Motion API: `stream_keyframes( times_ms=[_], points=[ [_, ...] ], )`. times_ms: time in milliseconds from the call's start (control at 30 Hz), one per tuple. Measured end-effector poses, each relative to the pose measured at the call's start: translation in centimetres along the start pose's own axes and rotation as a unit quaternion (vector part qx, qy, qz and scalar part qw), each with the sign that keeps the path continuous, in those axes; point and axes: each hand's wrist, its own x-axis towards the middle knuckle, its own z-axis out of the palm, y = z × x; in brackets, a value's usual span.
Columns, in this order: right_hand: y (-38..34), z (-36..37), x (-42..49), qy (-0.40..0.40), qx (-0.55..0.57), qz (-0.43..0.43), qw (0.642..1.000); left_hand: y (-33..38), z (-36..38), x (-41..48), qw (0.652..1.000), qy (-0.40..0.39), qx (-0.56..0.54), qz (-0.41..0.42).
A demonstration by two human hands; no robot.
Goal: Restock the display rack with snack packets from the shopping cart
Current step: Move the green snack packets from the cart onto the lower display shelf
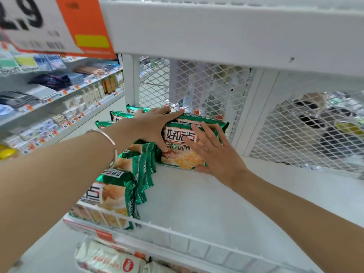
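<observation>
A green snack packet [183, 156] stands upright at the back of the white rack shelf [197, 203], against the mesh. My left hand [153, 127] grips its upper left corner, fingers over the top edge and thumb down the front. My right hand [214, 152] lies flat on the packet's front with its fingers spread. A row of several identical green packets [126, 186] fills the left side of the shelf, running from the wire front rail [177, 233] to the back. The shopping cart is out of view.
White mesh panels [197, 85] close the back and right side of the shelf. The upper shelf board [216, 32] hangs low overhead, with an orange price sign [49, 24] at its left. White packets [106, 259] lie on the tier below. Stocked aisle shelves [49, 91] run along the left.
</observation>
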Motion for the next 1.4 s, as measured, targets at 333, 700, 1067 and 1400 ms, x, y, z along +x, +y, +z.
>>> stream_keyframes(
  times_ms=[333,700,1067,1400],
  points=[
    [-5.3,-11.4,-2.3,-0.051,0.279,0.072,0.956,-3.0,-3.5,-13.5,0.929,0.189,-0.278,-0.154],
    [-24.4,-25.0,-3.1,-0.102,0.322,-0.03,0.941,-9.4,1.6,-43.9,0.93,-0.001,-0.214,-0.3],
    [-43.4,-27.8,1.5,-0.286,0.346,-0.265,0.853,-12.9,9.4,-64.0,0.758,0.008,-0.361,-0.543],
    [-55.5,-28.1,3.9,-0.468,0.535,-0.149,0.687,-8.9,12.5,-72.2,0.532,0.125,-0.406,-0.732]
  ],
)
